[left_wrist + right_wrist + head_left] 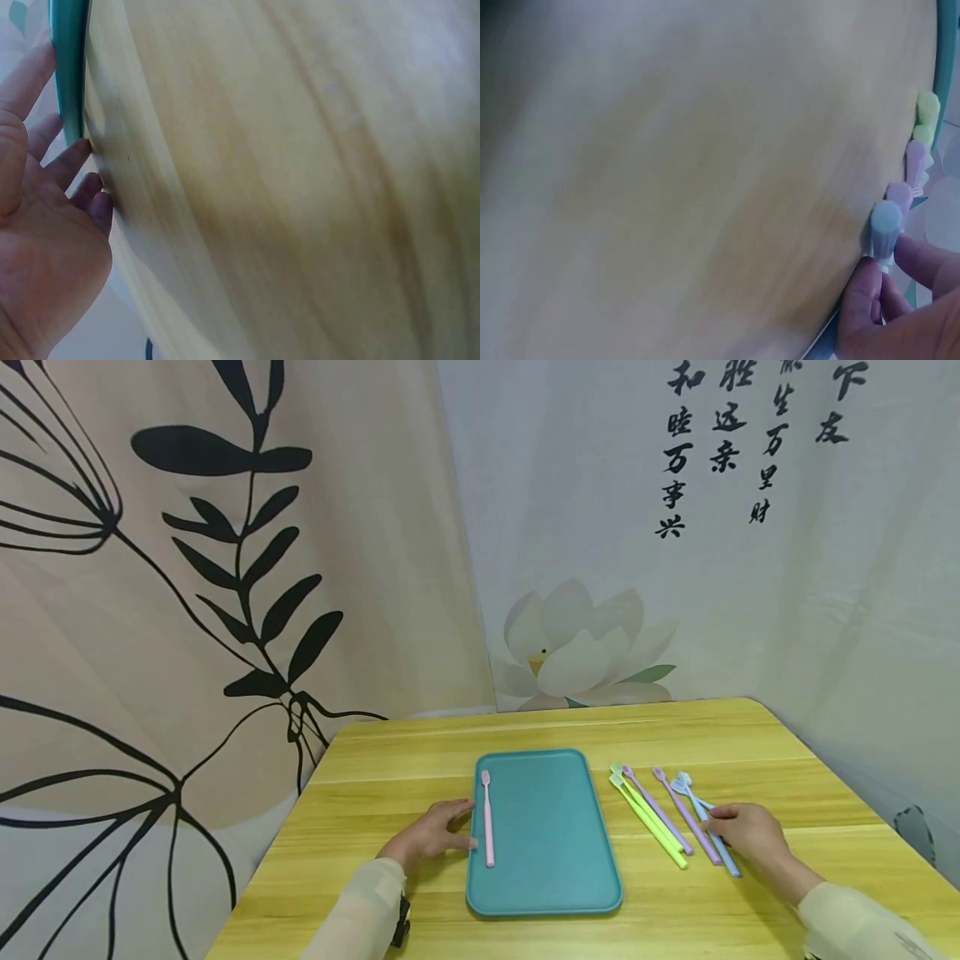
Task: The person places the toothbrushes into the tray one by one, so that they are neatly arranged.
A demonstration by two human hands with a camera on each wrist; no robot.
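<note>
The fingers [723,812] of the right hand [756,837] pinch a light blue toothbrush [886,223], whose rounded end shows between them in the right wrist view. A second blue toothbrush [726,853] lies on the surface [390,760] by those fingertips, and the two blue heads lie close together at the far end. The left hand [426,837] has its fingers spread and fairly straight, touching the left edge of a teal tray [551,843].

The tray stands between the two hands. On it, along its left side, lies a pink toothbrush [489,827], head toward the far edge.

Between the tray and the right hand, more toothbrushes lie slantwise on the surface: two green toothbrushes [654,824] nearest the tray, a purple toothbrush [660,812] just beside them, then another purple toothbrush [688,817] next to the blue ones. Their heads also point away from the person.

Both arms wear pale sleeves [356,914]. Behind the surface hangs a pale cloth [397,568] printed with black plants, a white lotus and dark characters.
</note>
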